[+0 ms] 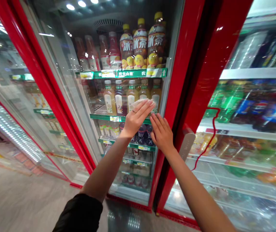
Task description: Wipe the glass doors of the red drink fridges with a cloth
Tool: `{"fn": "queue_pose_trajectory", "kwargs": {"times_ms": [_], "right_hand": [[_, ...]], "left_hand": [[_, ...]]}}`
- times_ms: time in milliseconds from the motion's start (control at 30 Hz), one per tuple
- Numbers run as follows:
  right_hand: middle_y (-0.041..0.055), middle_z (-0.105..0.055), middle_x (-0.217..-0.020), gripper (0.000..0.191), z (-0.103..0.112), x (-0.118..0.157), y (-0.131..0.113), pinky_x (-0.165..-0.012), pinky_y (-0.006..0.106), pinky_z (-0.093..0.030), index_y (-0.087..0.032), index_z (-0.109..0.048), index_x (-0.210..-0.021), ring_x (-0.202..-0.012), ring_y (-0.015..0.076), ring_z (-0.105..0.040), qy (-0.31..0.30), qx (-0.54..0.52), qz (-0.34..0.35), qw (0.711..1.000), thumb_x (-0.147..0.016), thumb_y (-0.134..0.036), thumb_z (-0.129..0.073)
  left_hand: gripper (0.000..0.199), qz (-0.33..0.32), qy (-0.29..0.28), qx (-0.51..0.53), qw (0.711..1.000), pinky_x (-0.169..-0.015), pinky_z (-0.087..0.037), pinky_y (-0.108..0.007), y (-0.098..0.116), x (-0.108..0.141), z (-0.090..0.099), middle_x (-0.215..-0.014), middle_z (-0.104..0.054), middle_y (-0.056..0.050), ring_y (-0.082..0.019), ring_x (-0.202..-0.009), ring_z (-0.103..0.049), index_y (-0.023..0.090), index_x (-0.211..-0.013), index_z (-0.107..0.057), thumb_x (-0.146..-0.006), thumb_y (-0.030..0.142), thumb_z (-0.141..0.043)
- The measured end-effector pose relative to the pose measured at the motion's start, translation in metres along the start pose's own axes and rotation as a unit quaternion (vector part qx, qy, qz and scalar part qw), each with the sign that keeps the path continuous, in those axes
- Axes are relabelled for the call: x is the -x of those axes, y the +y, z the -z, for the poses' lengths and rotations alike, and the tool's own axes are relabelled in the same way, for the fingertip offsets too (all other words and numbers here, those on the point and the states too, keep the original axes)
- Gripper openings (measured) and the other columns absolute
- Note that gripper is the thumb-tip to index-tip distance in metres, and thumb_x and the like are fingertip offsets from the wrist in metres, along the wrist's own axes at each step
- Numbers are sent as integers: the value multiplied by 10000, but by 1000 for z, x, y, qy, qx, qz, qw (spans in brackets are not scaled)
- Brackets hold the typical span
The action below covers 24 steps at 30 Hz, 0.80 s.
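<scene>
My left hand (137, 116), with a ring on one finger, lies stretched along the glass door (63, 61) of a red-framed drinks fridge. Beneath its fingers is a thin white tissue (138, 102), pressed against the glass; most of it is covered by the hand. Close by on the right, my right hand (162, 132) has its fingers extended near the door's red frame (175, 87), holding nothing visible. Behind the glass, around the hands, stand juice bottles (109, 96) with white labels and dark cans (141, 133).
Iced tea bottles (140, 45) with yellow caps stand on the top shelf. A metal handle (187, 145) is on the neighbouring red-framed fridge at right, and a red cord (214, 129) hangs there. Another fridge is at left. Grey floor (12, 193) lies below.
</scene>
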State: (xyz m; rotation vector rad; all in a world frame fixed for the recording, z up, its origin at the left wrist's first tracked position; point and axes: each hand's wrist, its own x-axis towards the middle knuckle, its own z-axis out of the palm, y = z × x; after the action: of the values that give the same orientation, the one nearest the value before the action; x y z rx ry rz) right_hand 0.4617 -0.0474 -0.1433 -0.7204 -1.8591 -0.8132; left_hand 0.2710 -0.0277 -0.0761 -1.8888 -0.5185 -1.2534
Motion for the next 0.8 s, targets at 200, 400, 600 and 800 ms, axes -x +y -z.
{"fn": "queue_pose_trajectory", "kwargs": {"times_ms": [200, 400, 600, 800], "right_hand": [[63, -511, -1701, 807, -18, 6, -7, -1373, 386, -248, -193, -174, -1762, -1639, 204, -388, 24, 72, -25, 997, -1026, -158, -504], [57, -518, -1696, 762, -17, 9, -6, -1357, 376, -267, -207, -191, -1761, -1633, 199, -399, 30, 96, -24, 995, -1049, -196, -463], [57, -531, -1690, 774, -16, 10, -6, -1363, 376, -256, -218, -183, -1765, -1622, 203, -422, 14, 113, -31, 993, -1045, -199, -467], [56, -539, -1692, 778, -18, 10, -10, -1367, 408, -271, -225, -224, -1759, -1650, 210, -368, 32, 117, -41, 992, -1033, -204, -501]], "left_hand": [[628, 80, 105, -8, 991, -1307, -486, -411, -2, 8, -4, -1575, -669, -49, -186, -1551, -540, 282, -1695, -396, -1105, 70, -441], [602, 26, 29, 30, 999, -1289, -510, -425, 1, 11, -1, -1569, -674, -60, -196, -1568, -519, 249, -1722, -324, -1134, 124, -364], [615, 69, 83, 20, 994, -1314, -481, -419, -22, 16, 14, -1597, -651, -44, -192, -1562, -527, 284, -1692, -399, -1111, 84, -429], [632, 54, 41, 22, 997, -1265, -542, -407, -7, 34, 18, -1537, -698, -69, -196, -1545, -550, 235, -1717, -335, -1113, 79, -433]]}}
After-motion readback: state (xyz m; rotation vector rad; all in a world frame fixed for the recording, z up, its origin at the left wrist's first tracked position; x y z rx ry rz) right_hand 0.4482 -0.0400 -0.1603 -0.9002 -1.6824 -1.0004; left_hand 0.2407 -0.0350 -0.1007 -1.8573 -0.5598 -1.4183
